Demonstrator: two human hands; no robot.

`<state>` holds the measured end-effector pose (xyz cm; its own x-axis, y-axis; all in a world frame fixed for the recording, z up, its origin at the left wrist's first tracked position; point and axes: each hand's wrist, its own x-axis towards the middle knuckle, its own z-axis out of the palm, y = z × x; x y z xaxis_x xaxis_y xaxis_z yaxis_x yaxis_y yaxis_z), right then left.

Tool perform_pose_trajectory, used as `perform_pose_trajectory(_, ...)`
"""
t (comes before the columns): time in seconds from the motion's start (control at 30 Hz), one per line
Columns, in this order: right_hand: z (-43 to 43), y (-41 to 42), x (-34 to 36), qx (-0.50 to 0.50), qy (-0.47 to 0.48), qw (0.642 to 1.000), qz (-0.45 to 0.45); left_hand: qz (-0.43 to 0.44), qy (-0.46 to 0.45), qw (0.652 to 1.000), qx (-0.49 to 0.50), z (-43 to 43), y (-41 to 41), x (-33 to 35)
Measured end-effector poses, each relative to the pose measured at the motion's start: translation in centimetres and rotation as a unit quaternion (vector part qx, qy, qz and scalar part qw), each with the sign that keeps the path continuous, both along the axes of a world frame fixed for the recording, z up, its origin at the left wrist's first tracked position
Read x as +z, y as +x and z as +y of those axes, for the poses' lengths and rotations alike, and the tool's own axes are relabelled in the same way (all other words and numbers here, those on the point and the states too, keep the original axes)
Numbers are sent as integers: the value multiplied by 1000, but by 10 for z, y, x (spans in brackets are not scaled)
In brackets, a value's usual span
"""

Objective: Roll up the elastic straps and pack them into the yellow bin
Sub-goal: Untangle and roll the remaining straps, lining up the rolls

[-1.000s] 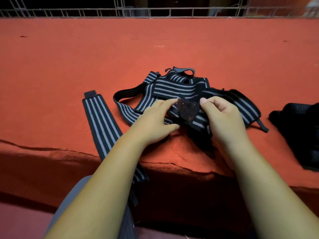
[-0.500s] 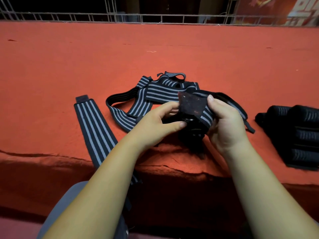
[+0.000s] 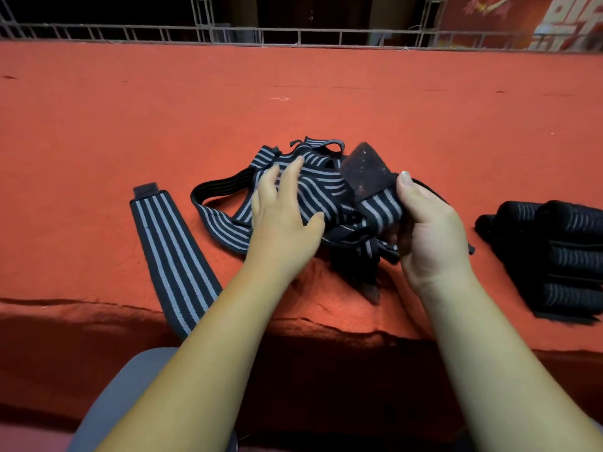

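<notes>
Hands sorting striped elastic straps on a red-covered table

The right hand [image 3: 427, 236] grips one strap's end [image 3: 378, 203], dark fastening patch upward; the left hand [image 3: 284, 213] rests spread-fingered on the tangled straps [image 3: 313, 187]. Rolled straps [image 3: 561, 256] lie right.

The far half of the red carpeted surface [image 3: 293, 93] lies bare up to the grey metal railing [image 3: 293, 35] along its far edge, leaving wide room for a hand. Nearer, the middle is taken by a tangled heap of black elastic straps with grey stripes [image 3: 313, 194]. To its left a flat striped strap [image 3: 173, 256] runs over the near edge, with a bare strip of carpet between them. At the right, a block of rolled black straps [image 3: 561, 256] fills the space, apart from the heap.
</notes>
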<state>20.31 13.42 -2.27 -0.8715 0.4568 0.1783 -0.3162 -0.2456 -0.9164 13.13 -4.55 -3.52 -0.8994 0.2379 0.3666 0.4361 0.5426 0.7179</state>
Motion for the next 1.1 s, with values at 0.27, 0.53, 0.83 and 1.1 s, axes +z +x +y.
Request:
perform_pose_trajectory(0.27, -5, 8, -1, -87, 194, 977, -8, -166, 200, 952, -162, 9, 25, 30)
perform_pose_trajectory(0.53, -10, 4, -12, -39, 286, 957, -10, -257, 378, 881, -123, 8, 25, 29)
perform_pose_trajectory(0.83, -14, 5, -13, 182, 276, 930, -158, -210, 521, 822, -92, -1, 8, 22)
perform_pose_trajectory(1.1, -12, 12, -3, 298, 239, 917, -116, -164, 577, 796, -81, -8, -7, 14)
